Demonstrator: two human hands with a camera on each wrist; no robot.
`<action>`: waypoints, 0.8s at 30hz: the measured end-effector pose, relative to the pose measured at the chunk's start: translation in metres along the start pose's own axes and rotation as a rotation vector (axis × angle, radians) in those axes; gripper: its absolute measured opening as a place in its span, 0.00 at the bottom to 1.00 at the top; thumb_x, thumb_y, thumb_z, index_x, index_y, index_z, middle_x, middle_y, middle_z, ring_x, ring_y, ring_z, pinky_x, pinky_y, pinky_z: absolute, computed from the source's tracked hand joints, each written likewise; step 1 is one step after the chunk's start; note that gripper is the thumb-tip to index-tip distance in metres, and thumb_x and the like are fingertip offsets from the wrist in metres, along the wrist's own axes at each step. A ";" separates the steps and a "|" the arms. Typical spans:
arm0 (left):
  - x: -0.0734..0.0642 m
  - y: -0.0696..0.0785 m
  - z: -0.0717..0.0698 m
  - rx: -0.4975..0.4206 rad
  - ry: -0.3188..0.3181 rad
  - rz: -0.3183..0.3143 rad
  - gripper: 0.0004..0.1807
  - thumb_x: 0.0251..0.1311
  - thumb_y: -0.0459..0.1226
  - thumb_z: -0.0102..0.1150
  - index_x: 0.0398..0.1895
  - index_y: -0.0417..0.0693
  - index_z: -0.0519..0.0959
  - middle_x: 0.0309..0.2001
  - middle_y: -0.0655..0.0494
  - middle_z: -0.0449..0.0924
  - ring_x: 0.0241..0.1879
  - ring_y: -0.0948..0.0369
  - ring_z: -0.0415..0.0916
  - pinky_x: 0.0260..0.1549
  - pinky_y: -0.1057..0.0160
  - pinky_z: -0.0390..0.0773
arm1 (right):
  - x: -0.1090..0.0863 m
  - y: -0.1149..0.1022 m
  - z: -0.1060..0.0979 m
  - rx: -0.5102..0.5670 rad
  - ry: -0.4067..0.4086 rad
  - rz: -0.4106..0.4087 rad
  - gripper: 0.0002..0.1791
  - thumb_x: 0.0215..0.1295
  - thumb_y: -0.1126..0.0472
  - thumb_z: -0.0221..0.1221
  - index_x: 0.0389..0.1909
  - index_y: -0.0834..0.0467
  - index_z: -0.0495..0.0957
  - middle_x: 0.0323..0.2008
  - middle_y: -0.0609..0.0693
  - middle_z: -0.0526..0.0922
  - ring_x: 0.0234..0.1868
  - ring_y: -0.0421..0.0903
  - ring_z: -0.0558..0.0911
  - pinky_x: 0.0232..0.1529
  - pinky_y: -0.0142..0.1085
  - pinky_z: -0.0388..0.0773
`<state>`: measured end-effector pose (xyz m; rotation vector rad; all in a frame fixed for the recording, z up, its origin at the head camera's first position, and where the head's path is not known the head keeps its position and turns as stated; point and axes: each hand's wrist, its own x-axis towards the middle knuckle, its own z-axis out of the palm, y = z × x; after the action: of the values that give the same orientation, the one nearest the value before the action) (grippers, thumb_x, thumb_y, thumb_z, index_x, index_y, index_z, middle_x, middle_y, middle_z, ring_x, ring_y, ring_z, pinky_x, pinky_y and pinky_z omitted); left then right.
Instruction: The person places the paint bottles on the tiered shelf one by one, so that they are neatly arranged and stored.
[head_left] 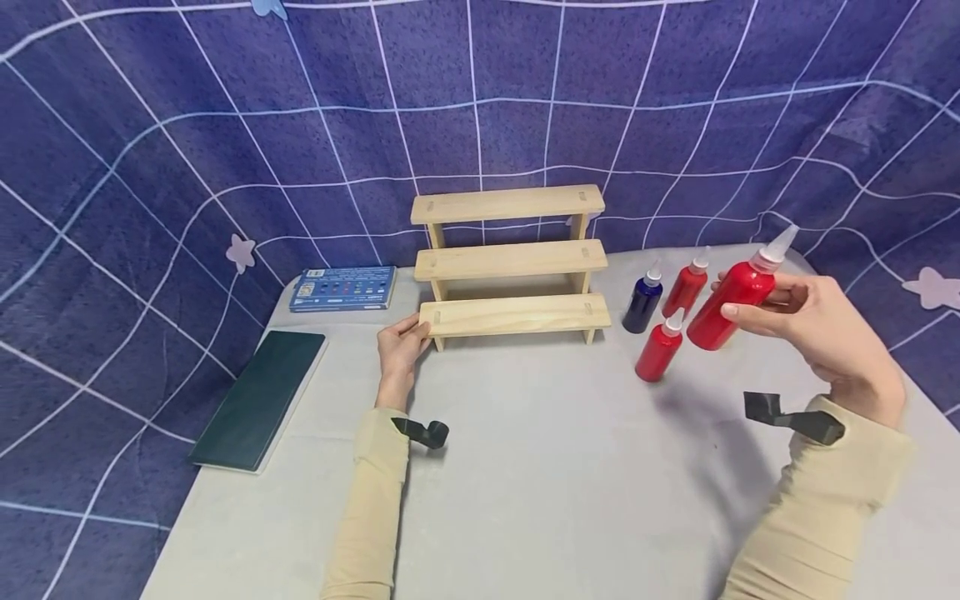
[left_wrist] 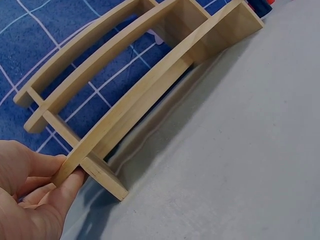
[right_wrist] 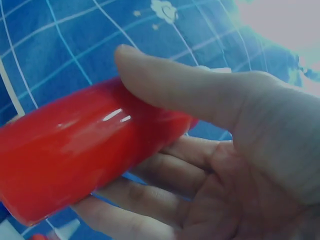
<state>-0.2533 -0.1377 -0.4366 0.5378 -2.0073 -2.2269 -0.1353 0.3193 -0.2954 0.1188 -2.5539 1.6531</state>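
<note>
A large red squeeze bottle (head_left: 729,307) with a clear pointed nozzle is gripped by my right hand (head_left: 821,321), tilted and raised over the table's right side. In the right wrist view the thumb lies across the red bottle (right_wrist: 85,150) and the fingers support it from below. My left hand (head_left: 401,346) pinches the left end of the lowest board of a three-tier wooden shelf (head_left: 517,317). The left wrist view has thumb and fingers on either side of that shelf board (left_wrist: 115,115). Beside the held bottle stand two smaller red bottles (head_left: 658,350) and a dark blue bottle (head_left: 642,302).
A blue box (head_left: 343,288) lies at the table's back left, and a dark green book (head_left: 260,400) lies in front of it. Blue checked cloth (head_left: 510,83) hangs behind the shelf and along both sides. A pale cover (head_left: 540,467) spreads over the table.
</note>
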 end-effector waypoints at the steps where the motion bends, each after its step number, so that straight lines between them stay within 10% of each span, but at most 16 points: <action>1: 0.000 0.000 0.000 -0.004 0.002 0.000 0.21 0.64 0.27 0.58 0.60 0.32 0.74 0.56 0.35 0.77 0.55 0.50 0.78 0.46 0.69 0.84 | 0.001 -0.003 0.003 0.008 -0.005 -0.001 0.13 0.61 0.69 0.65 0.42 0.48 0.85 0.31 0.38 0.87 0.33 0.36 0.84 0.38 0.23 0.81; 15: 0.001 -0.002 -0.001 -0.007 0.003 0.013 0.20 0.63 0.26 0.58 0.60 0.32 0.75 0.56 0.35 0.78 0.54 0.50 0.78 0.42 0.71 0.84 | 0.023 -0.025 0.048 0.082 0.048 0.009 0.12 0.61 0.63 0.67 0.37 0.40 0.85 0.29 0.33 0.86 0.33 0.35 0.84 0.33 0.25 0.80; 24: -0.003 0.001 -0.001 -0.030 -0.006 0.001 0.22 0.64 0.26 0.56 0.62 0.31 0.72 0.58 0.34 0.76 0.57 0.49 0.77 0.51 0.65 0.81 | 0.044 -0.041 0.077 0.111 0.084 -0.003 0.14 0.61 0.58 0.68 0.46 0.55 0.80 0.28 0.37 0.85 0.20 0.41 0.81 0.17 0.33 0.79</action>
<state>-0.2503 -0.1382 -0.4346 0.5274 -1.9732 -2.2564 -0.1773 0.2320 -0.2839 0.0602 -2.4005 1.7598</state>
